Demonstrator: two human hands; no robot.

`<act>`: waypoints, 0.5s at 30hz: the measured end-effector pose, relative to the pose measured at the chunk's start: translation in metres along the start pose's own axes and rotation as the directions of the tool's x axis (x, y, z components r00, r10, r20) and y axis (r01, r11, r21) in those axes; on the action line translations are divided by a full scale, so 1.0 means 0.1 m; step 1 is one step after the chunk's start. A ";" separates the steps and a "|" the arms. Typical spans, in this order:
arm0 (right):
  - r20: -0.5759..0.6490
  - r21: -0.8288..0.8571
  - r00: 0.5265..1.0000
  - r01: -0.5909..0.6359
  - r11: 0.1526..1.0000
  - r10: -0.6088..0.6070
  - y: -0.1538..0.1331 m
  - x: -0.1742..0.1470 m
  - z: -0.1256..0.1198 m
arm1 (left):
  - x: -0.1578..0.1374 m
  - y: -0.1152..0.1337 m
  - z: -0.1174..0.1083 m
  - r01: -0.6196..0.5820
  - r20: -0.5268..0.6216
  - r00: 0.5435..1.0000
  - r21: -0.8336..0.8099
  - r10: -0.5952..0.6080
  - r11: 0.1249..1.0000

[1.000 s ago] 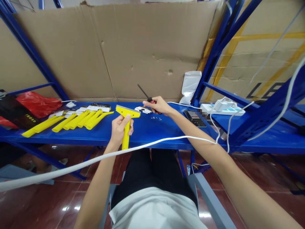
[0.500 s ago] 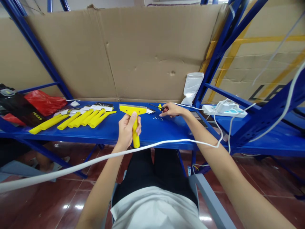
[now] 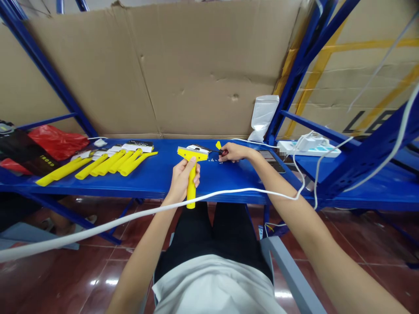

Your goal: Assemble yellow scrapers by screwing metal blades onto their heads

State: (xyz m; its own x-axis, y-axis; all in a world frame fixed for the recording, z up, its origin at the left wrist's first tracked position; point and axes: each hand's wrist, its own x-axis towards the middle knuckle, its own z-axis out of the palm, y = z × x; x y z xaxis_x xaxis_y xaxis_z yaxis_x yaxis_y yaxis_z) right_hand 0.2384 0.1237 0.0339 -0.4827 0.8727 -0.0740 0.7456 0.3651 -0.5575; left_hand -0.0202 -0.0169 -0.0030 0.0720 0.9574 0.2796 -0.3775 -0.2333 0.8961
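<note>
My left hand [image 3: 182,178] is closed around the handle of a yellow scraper [image 3: 191,192], held upright over the front edge of the blue table with its wide blade head up. My right hand [image 3: 235,151] is closed on a screwdriver [image 3: 222,152] with a dark red-and-black handle; its thin shaft points left toward the scraper head. A small yellow piece [image 3: 218,145] shows just behind the screwdriver. Tiny screws [image 3: 212,160] lie scattered below it. Behind the scraper head lies a black-and-white item [image 3: 199,148], partly hidden.
Several yellow scrapers [image 3: 108,166] with black-and-white heads lie in a row at the left. Beyond them are a red plastic bag [image 3: 59,139] and a black bag [image 3: 32,152]. A white cable [image 3: 131,219] crosses in front. A power strip [image 3: 327,150] and a phone-like slab [image 3: 273,161] are at right.
My left hand has moved the scraper to the right, closer to my right hand. The screwdriver's shaft now reaches near the scraper head.
</note>
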 end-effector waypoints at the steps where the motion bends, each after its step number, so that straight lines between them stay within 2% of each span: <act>1: -0.002 0.000 1.000 0.001 1.000 -0.001 0.00 0.00 0.00 | 0.00 0.01 0.00 0.000 -0.005 1.000 0.001 0.000 1.000; 15: 0.093 0.035 0.996 0.000 0.999 -0.003 0.08 -0.06 -0.15 | 0.04 -0.04 -0.07 -0.014 0.025 1.000 0.021 0.014 1.000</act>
State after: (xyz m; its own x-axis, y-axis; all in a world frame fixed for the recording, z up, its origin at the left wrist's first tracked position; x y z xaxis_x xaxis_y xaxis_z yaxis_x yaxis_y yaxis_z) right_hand 0.2539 0.1267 0.0425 -0.5258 0.8374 -0.1491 0.7291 0.3535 -0.5860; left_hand -0.0246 -0.0107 -0.0074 0.0899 0.9496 0.3003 -0.3592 -0.2503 0.8991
